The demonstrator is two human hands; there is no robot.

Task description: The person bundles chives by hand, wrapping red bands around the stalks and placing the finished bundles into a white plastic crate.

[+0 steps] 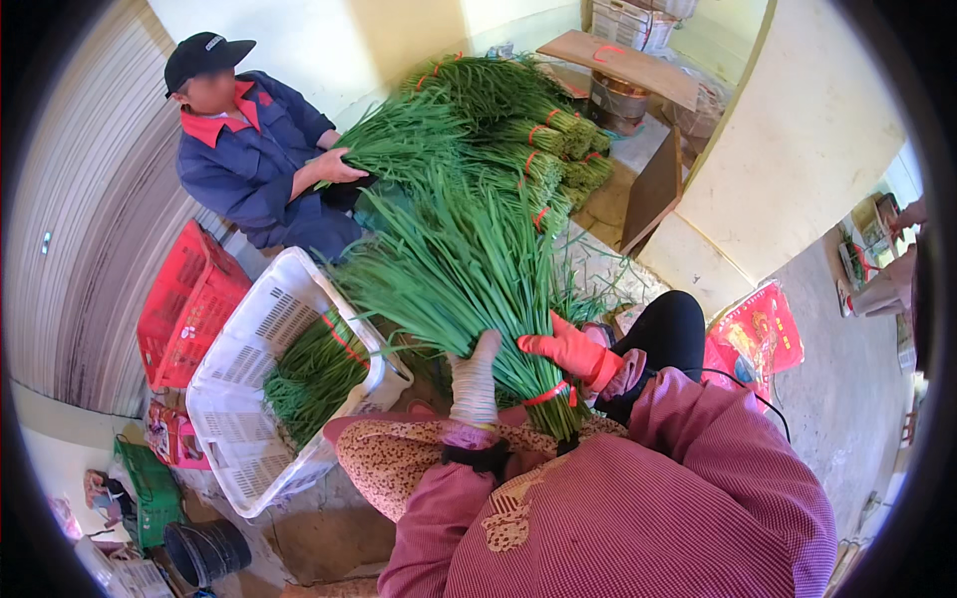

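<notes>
A large bunch of long green leafy stalks, resembling garlic chives, fans out away from me over my lap. A red band circles its stem end. My left hand, in a whitish knitted glove, holds the bunch from the left side. My right hand, in an orange-red rubber glove, lies against its right side with fingers spread; whether it grips any stalks I cannot tell. To the left, a white plastic crate contains a banded bundle of the same greens.
A co-worker in blue handles loose greens at upper left. Banded bundles are piled behind my bunch. A red crate, a black bucket and a green crate stand left. A wooden board leans near the wall edge.
</notes>
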